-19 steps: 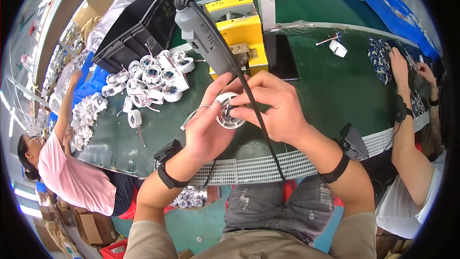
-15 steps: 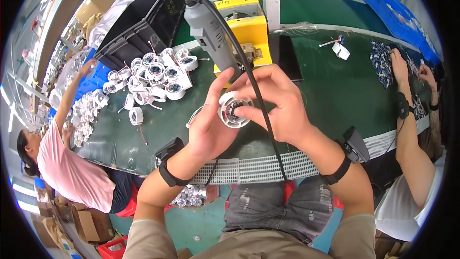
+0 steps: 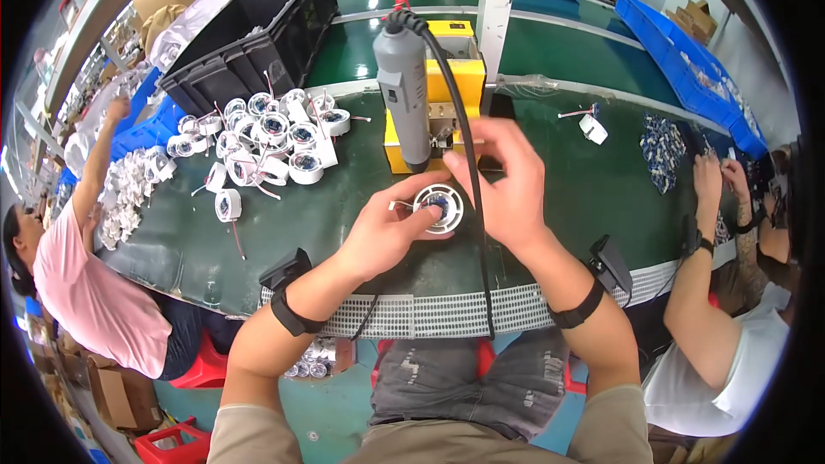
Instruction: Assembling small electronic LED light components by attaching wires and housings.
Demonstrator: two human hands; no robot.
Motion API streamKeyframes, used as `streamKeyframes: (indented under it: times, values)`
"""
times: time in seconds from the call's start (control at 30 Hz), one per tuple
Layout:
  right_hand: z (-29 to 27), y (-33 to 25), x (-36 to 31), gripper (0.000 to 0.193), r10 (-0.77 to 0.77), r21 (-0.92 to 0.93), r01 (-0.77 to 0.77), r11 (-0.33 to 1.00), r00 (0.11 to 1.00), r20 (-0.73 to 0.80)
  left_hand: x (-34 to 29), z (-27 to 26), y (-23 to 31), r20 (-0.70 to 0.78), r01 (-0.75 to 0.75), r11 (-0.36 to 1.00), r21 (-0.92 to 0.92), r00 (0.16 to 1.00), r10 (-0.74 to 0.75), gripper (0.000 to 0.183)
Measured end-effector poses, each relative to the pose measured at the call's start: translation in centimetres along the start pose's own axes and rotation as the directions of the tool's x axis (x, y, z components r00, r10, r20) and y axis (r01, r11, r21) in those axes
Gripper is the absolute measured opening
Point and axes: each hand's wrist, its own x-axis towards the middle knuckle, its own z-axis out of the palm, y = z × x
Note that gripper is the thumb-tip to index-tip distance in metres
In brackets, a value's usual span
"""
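My left hand [image 3: 382, 228] grips a white ring-shaped housing [image 3: 454, 222] with a circuit board inside, its thumb lying over the board. A short white wire with a connector sticks out beside the thumb. My right hand [image 3: 511, 185] is raised to the right of the housing and apart from it, fingers and thumb spread and no object visible between them. A grey electric screwdriver [image 3: 404, 94] hangs upright just beyond my hands, its tip hidden near the left fingers. Its black cable [image 3: 474, 206] runs down in front of my right hand.
A yellow machine [image 3: 464, 82] stands behind the screwdriver. Many white housings with wires [image 3: 275, 142] are heaped at left, before a black crate [image 3: 258, 56]. A white part [image 3: 593, 129] lies at right, nearer than a blue tray [image 3: 687, 60]. Co-workers sit on both sides.
My right hand has left the housing and moved up and right, its fingers opening. The left hand keeps the housing, now slightly further right. The view has shifted, with the screwdriver hanging straighter.
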Motion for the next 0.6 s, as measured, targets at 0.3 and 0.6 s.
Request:
streamKeyframes:
  times: [0.3,0.6]
  values:
    - [4.8,-0.8,3.9,0.049,0.083,0.055,-0.091,0.994,0.986,0.142,1.1,-1.2,-1.4,-0.024,0.117,0.989,-0.089,0.993,-0.120,0.033]
    - [4.4,-0.9,7.7,0.039,0.070,0.432,0.062,0.900,0.956,-0.285,1.4,-1.6,-1.6,-0.047,0.224,0.964,-0.145,0.972,-0.232,0.034]
